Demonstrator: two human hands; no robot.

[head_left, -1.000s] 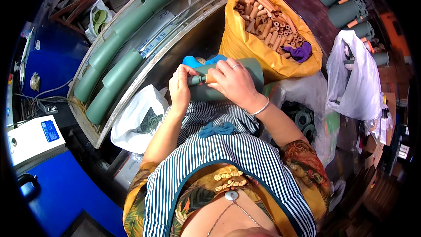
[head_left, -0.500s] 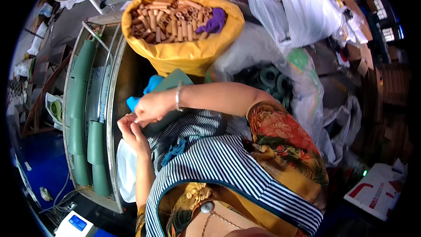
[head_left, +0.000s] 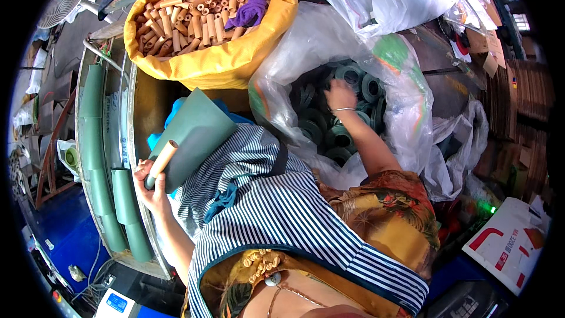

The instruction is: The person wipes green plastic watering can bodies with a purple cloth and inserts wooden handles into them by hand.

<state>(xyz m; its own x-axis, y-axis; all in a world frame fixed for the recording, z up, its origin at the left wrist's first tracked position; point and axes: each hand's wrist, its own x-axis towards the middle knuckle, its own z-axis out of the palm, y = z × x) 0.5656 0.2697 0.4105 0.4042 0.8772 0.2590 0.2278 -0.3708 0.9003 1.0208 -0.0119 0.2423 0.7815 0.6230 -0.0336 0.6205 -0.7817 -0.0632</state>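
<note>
My left hand (head_left: 152,184) is closed round the lower end of a short tan tube (head_left: 163,156), which stands tilted. Behind the tube, a dark green sheet-like piece (head_left: 197,126) lies slanted over my lap; whether my fingers also pinch its edge I cannot tell. My right hand (head_left: 341,97) reaches down into a clear plastic bag (head_left: 279,56), among dark green rings (head_left: 340,135). That hand is blurred and its fingertips are hidden among the rings. A striped apron (head_left: 265,200) covers my lap.
A yellow sack (head_left: 206,69) full of tan tubes, with a purple cloth (head_left: 250,9) on top, stands ahead. At left, a metal-framed rack (head_left: 144,141) holds curved green pieces (head_left: 94,141). A white bag (head_left: 394,0) lies far right. A white box (head_left: 500,241) sits at lower right.
My right hand has left my left hand and gone right, into the bag of rings. A tan tube now shows in my left hand, and the green piece is more exposed.
</note>
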